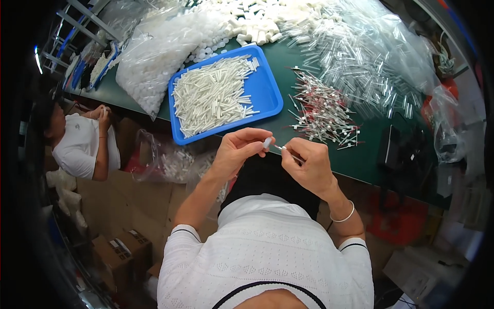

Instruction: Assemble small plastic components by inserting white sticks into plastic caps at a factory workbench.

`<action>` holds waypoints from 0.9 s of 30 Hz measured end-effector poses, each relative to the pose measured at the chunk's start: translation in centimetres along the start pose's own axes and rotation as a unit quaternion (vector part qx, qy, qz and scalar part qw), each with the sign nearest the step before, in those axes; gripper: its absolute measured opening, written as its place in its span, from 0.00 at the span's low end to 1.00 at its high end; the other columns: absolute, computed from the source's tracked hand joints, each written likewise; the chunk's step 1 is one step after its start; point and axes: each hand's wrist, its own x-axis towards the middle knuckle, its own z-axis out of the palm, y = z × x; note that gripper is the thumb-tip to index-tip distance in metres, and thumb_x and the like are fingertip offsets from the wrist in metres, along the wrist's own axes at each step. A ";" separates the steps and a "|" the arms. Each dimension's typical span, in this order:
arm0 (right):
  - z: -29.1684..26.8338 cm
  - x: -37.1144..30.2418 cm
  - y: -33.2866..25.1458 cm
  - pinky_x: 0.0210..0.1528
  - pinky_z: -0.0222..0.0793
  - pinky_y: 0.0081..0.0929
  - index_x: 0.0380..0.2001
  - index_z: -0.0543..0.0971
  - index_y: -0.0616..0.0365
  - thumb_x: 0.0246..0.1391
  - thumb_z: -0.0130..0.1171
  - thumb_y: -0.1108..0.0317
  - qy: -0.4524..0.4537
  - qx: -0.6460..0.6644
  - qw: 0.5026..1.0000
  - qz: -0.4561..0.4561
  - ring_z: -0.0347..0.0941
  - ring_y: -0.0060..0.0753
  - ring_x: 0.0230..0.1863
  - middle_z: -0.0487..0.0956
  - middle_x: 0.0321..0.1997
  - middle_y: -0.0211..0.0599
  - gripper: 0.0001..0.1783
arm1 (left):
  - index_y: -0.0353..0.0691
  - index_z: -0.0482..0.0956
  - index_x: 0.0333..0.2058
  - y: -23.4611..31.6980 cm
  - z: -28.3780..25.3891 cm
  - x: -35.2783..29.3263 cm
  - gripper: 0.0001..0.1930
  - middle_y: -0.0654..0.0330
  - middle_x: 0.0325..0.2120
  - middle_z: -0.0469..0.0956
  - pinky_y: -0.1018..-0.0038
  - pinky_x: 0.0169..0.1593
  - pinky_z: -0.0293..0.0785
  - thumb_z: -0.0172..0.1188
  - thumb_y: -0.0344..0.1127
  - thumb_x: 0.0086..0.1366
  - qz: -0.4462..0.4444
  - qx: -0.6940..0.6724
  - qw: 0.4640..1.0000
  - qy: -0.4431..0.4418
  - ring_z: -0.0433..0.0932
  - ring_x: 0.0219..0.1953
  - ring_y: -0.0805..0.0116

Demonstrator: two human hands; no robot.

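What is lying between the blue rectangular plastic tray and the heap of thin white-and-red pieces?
Nothing visible: in the head view, a narrow bare strip of green tabletop separates the tray from the heap.

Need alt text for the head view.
A person's left hand pinches a small white piece near a thin part in the right hand, by a green table. It bears a blue tray of white sticks, plus heaped red-and-white parts and clear tubes.

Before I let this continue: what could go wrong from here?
The small white piece in the left hand could slip and fall, being near the table edge. The thin part in the right hand points towards it and might jostle it. That hand could brush the nearby red-and-white pile.
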 end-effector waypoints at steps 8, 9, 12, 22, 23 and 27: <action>2.4 -1.5 -0.6 0.24 0.67 0.34 0.31 0.75 0.61 0.54 0.58 0.74 -0.010 0.023 1.000 -0.019 0.73 0.46 0.24 0.75 0.24 0.43 0.03 | 0.31 0.77 0.44 -2.6 0.4 -1.3 0.13 0.60 0.40 0.75 0.80 0.43 0.72 0.61 0.25 0.60 0.113 -0.029 0.993 -0.006 0.73 0.38 0.76; 2.8 -1.8 -0.4 0.24 0.67 0.33 0.31 0.75 0.61 0.54 0.58 0.74 0.012 0.022 0.999 -0.032 0.73 0.46 0.23 0.75 0.25 0.43 0.03 | 0.31 0.77 0.44 -2.6 0.3 -1.5 0.13 0.60 0.42 0.72 0.80 0.44 0.71 0.62 0.25 0.60 0.127 -0.012 0.991 -0.027 0.72 0.40 0.76; 3.9 -2.2 -0.5 0.24 0.68 0.30 0.33 0.76 0.62 0.55 0.57 0.75 0.044 -0.005 0.997 -0.065 0.73 0.43 0.22 0.75 0.24 0.41 0.03 | 0.32 0.77 0.44 -2.6 0.0 -1.9 0.12 0.59 0.42 0.71 0.80 0.44 0.70 0.61 0.24 0.61 0.172 0.017 0.984 -0.042 0.72 0.41 0.76; 3.4 -1.6 1.7 0.33 0.65 0.16 0.36 0.80 0.65 0.60 0.53 0.71 -0.164 0.243 0.956 0.029 0.69 0.16 0.30 0.78 0.28 0.30 0.09 | 0.34 0.79 0.40 -0.7 -0.3 -2.0 0.09 0.58 0.42 0.69 0.78 0.36 0.73 0.61 0.23 0.59 0.173 0.095 0.977 -0.076 0.74 0.33 0.75; 3.2 -1.3 2.3 0.33 0.65 0.16 0.36 0.80 0.65 0.60 0.53 0.71 -0.168 0.244 0.955 0.025 0.69 0.16 0.30 0.78 0.28 0.30 0.09 | 0.34 0.79 0.39 -0.9 -0.2 -1.6 0.09 0.58 0.42 0.69 0.78 0.36 0.73 0.62 0.24 0.59 0.171 0.118 0.975 -0.074 0.74 0.33 0.75; 2.3 -0.4 2.7 0.34 0.66 0.16 0.38 0.80 0.64 0.61 0.53 0.70 -0.194 0.357 0.899 0.166 0.69 0.16 0.31 0.78 0.31 0.30 0.10 | 0.36 0.80 0.40 -0.1 -1.1 0.4 0.10 0.59 0.43 0.73 0.76 0.38 0.73 0.63 0.26 0.58 0.169 0.210 0.957 -0.107 0.75 0.36 0.71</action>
